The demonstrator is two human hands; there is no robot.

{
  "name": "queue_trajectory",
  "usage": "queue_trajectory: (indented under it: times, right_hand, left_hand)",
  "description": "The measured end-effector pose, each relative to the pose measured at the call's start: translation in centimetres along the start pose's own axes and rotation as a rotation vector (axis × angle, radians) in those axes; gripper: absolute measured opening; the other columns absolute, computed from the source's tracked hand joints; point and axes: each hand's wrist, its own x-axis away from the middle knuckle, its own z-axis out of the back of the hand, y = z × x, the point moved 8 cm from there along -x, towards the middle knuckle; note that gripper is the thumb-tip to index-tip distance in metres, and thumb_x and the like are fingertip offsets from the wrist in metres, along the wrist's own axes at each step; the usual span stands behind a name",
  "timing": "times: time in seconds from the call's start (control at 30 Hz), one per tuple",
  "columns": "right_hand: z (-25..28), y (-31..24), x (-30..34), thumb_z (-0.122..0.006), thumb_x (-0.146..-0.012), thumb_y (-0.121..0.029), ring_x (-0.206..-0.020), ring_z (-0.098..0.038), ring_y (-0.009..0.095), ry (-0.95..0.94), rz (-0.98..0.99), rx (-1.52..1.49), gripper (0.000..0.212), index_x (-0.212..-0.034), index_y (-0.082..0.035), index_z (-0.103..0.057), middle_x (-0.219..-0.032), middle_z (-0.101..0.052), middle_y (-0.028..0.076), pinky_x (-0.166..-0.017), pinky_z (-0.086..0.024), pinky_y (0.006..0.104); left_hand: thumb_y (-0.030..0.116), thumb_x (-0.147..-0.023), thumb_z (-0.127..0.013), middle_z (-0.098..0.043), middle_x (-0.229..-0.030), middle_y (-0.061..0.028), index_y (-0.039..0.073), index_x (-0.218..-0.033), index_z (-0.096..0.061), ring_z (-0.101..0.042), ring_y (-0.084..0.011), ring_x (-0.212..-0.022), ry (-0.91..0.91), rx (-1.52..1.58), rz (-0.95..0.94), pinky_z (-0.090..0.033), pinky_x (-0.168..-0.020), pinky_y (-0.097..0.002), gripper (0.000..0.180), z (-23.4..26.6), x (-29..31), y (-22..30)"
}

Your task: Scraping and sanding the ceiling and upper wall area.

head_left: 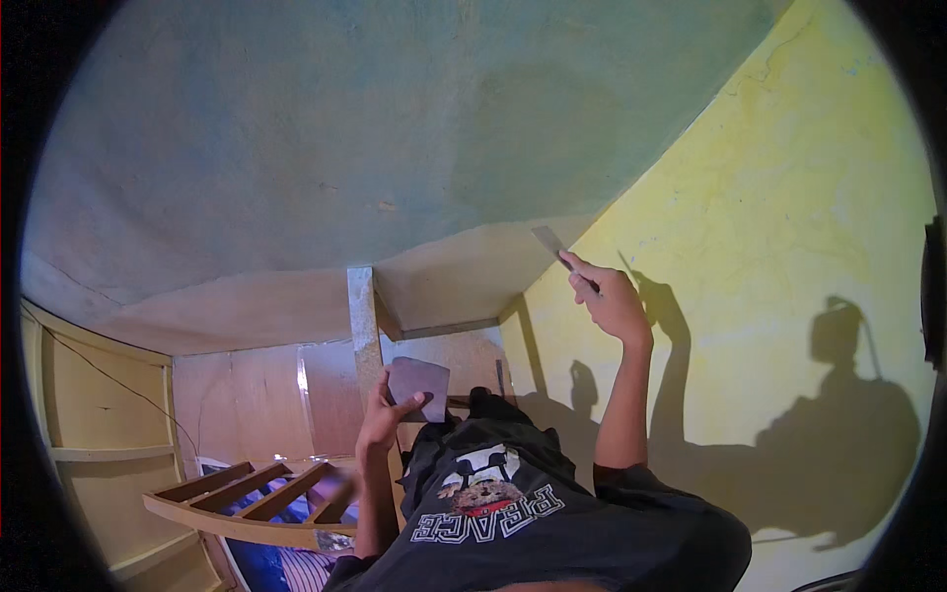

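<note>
My right hand (614,301) is raised beside the yellow wall, its fingers wrapped round the handle of a putty knife (548,240). The thin metal blade points up and left, in front of the blue-green wall (326,168) near the corner; whether it touches the surface I cannot tell. Lower and to the left, my left hand (379,419) grips a flat, squarish purple-grey sheet (422,383) by its left edge, thumb on its face. That sheet looks like a piece of sandpaper or a thin plate. Bare paler plaster (483,271) runs below the painted part.
The yellow wall (789,227) rises on the right and carries my shadow. A whitish post (364,316) stands just beyond my left hand. At lower left are a curved wooden slatted frame (237,518) and a panelled wooden door or partition (109,405) with a dark cable.
</note>
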Motion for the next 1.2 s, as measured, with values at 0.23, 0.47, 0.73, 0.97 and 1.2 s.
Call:
queue_trajectory:
  times: [0.23,0.47,0.73,0.97,1.2]
  right_hand:
    - [-4.7,4.6,-5.3,-0.059,-0.100,-0.026,-0.055,-0.039,0.010,-0.343,0.022,0.008,0.039,-0.138,-0.018,-0.063,-0.061,-0.046,0.002,-0.055,-0.042,0.0301]
    - [-6.9,5.3,-12.8,-0.057,-0.100,-0.027,-0.044,-0.032,0.009,-0.407,-0.192,0.042,0.041,-0.139,-0.017,-0.062,-0.060,-0.048,0.000,-0.041,-0.031,0.0271]
    - [-8.8,7.0,-15.5,-0.056,-0.098,-0.025,-0.043,-0.035,0.007,-0.422,-0.267,-0.062,0.045,-0.142,-0.016,-0.060,-0.060,-0.048,-0.001,-0.040,-0.032,0.0257]
    - [-9.3,7.0,-15.9,-0.054,-0.101,-0.024,-0.043,-0.032,0.004,-0.495,-0.288,-0.141,0.044,-0.144,-0.014,-0.057,-0.065,-0.050,-0.001,-0.039,-0.027,0.0216]
    - [-10.2,8.6,-15.9,-0.057,-0.100,-0.025,-0.045,-0.037,0.007,-0.496,-0.307,-0.264,0.046,-0.144,-0.013,-0.057,-0.068,-0.053,0.003,-0.041,-0.033,0.0237]
  left_hand:
    - [-0.002,-0.082,-0.079,-0.062,-0.122,-0.0108,0.000,-0.136,-0.049,-0.061,-0.0223,-0.113,0.080,0.034,-0.059,-0.052,-0.097,-0.0354,0.062,1.6,-1.3,0.0]
    - [0.000,-0.081,-0.080,-0.064,-0.120,-0.0099,0.001,-0.136,-0.050,-0.062,-0.0213,-0.111,0.127,0.014,-0.122,-0.051,-0.097,-0.0351,0.062,1.6,-1.4,0.3]
    - [0.001,-0.081,-0.078,-0.065,-0.119,-0.0100,-0.001,-0.136,-0.051,-0.062,-0.0220,-0.110,0.310,0.002,-0.087,-0.048,-0.099,-0.0340,0.062,1.3,-0.3,-0.6]
    - [-0.003,-0.083,-0.074,-0.064,-0.121,-0.0105,-0.001,-0.136,-0.052,-0.061,-0.0211,-0.111,0.376,0.029,-0.047,-0.049,-0.098,-0.0344,0.057,-1.3,-1.6,0.4]
    - [0.000,-0.084,-0.075,-0.063,-0.121,-0.0106,0.000,-0.136,-0.052,-0.062,-0.0225,-0.111,0.416,0.033,-0.093,-0.049,-0.098,-0.0356,0.057,-1.5,-3.8,-0.5]
